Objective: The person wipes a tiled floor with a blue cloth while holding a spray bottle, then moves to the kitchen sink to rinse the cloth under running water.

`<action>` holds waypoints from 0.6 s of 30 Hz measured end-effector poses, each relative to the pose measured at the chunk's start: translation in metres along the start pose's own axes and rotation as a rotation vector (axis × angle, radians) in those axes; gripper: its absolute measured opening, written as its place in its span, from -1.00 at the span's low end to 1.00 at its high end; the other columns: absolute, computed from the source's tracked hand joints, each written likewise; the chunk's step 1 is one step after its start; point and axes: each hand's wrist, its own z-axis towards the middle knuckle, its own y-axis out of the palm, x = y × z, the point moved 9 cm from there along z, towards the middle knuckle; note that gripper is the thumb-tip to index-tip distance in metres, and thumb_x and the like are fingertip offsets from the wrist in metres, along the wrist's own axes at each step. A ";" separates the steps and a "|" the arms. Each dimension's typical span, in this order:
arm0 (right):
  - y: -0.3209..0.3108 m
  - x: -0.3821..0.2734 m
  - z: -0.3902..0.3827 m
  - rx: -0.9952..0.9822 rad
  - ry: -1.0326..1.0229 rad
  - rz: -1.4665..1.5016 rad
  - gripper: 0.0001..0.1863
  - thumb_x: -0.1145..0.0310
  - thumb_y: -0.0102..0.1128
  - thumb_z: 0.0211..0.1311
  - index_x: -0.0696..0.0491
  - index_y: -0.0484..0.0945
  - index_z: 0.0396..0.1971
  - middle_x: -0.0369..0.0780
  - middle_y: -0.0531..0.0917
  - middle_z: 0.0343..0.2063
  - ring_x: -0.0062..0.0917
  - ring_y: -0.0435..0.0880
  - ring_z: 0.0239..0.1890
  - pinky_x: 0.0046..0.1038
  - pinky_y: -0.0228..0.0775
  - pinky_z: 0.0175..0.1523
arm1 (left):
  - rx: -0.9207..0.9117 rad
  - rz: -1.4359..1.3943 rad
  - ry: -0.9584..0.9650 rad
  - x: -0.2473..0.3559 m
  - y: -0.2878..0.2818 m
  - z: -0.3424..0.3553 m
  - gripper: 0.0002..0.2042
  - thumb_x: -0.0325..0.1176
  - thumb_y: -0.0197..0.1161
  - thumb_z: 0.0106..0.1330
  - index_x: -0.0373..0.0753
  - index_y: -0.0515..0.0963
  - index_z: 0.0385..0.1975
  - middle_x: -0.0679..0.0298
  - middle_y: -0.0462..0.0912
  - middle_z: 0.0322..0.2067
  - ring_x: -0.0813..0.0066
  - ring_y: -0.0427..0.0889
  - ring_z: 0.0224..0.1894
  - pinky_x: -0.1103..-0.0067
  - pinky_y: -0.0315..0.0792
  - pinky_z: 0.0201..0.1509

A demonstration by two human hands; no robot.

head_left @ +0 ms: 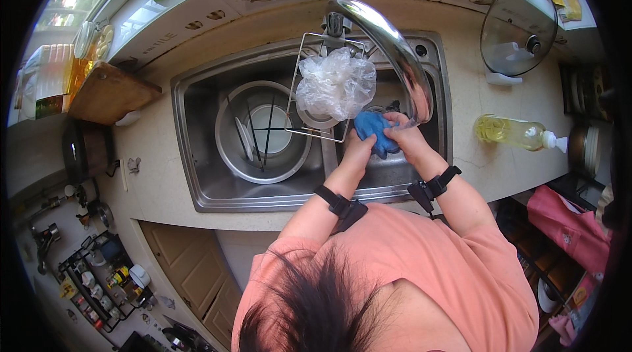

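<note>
A crumpled blue cloth (pixel 375 133) is gripped between my two hands over the right basin of the steel sink (pixel 227 202). My left hand (pixel 359 149) pinches its near left side, with the fingertips partly hidden. On its right side, my right hand (pixel 407 136) has the fingers curled round the edge. The curved chrome faucet (pixel 395 43) arches over the right basin, its spout end close to my right hand. Just left of the cloth, a bunched clear plastic bag (pixel 336 82) lies on a wire rack (pixel 293 99) across the sink's divider.
A round metal basin (pixel 227 166) with dishes and chopsticks sits in the left sink bowl. On the right counter lies a bottle of yellow liquid (pixel 517 133). A glass lid (pixel 517 26) leans at the back right. A wooden cutting board (pixel 108 97) stands at left.
</note>
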 end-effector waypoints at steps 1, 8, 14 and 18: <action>0.001 -0.004 -0.001 -0.001 -0.061 -0.055 -0.58 0.57 0.13 0.02 0.12 0.37 -0.04 -0.23 0.52 -0.21 -0.55 0.50 -0.14 -0.53 0.36 -0.04 | 0.076 0.083 -0.054 -0.006 -0.006 0.000 -0.64 -0.24 0.00 0.36 -0.27 0.27 0.07 0.25 0.45 -0.03 0.46 0.42 -0.01 0.48 0.28 0.06; 0.023 0.003 -0.035 -0.075 -0.287 -0.783 -0.60 0.53 0.12 0.00 0.19 0.36 -0.09 -0.04 0.52 -0.17 -0.21 0.49 -0.05 -0.37 0.30 0.08 | -0.104 -0.637 -0.334 -0.032 0.022 0.002 -0.76 -0.20 -0.05 0.37 -0.23 0.36 -0.15 0.25 0.50 -0.24 0.33 0.49 -0.15 0.35 0.36 0.01; -0.011 0.020 -0.044 0.027 -0.118 -0.671 -0.75 0.46 0.14 0.06 0.16 0.48 -0.21 -0.10 0.53 -0.26 -0.35 0.51 -0.15 -0.46 0.32 -0.01 | -0.169 -0.622 -0.058 0.000 0.024 -0.003 -0.72 -0.39 -0.23 0.41 -0.29 0.28 0.04 0.18 0.47 -0.02 0.31 0.46 0.04 0.38 0.30 0.16; -0.039 0.018 -0.025 0.177 -0.081 -0.510 -0.82 0.45 0.05 0.18 0.19 0.50 -0.25 -0.22 0.59 -0.36 -0.58 0.52 -0.28 -0.56 0.35 -0.12 | -0.175 -0.567 -0.060 0.018 0.024 -0.018 -0.69 -0.34 -0.24 0.42 -0.25 0.23 0.11 0.21 0.44 0.04 0.36 0.45 0.07 0.42 0.29 0.18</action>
